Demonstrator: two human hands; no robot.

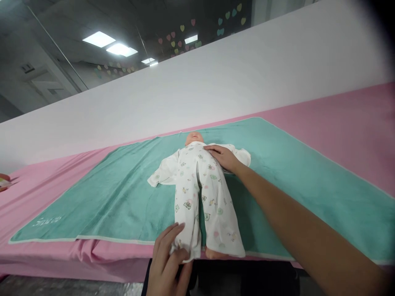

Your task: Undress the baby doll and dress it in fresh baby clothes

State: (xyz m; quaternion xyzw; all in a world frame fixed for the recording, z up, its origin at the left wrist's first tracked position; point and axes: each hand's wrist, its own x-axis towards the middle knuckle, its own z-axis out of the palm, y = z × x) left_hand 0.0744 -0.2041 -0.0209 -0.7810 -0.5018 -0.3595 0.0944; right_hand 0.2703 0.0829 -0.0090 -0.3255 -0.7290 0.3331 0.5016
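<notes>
1. Squarely centred, a baby training doll (194,138) in a white printed sleepsuit (188,164) lies face up below the person, its long axis running straight away from them, head far and feet near.
2. Closest to the feet, the left hand (168,261) has its fingers (174,234) pinched together on a trouser cuff (191,250) of the sleepsuit, at the end of the leg on the view's left.
3. Farther up the body, the right hand (224,158) lies flat across the doll's torso, its fingers (212,149) together and not gripping, while the right arm (293,213) reaches in from the lower right.
4. Just right of the left fingers, a bare doll foot (212,253) shows below the other leg.
5. Beneath the fingers and the doll, a teal towel (123,197) spreads over a pink sheet (339,123); well beyond them rise a white panel (197,98) and dark glass dotted with paper hearts (193,22).
</notes>
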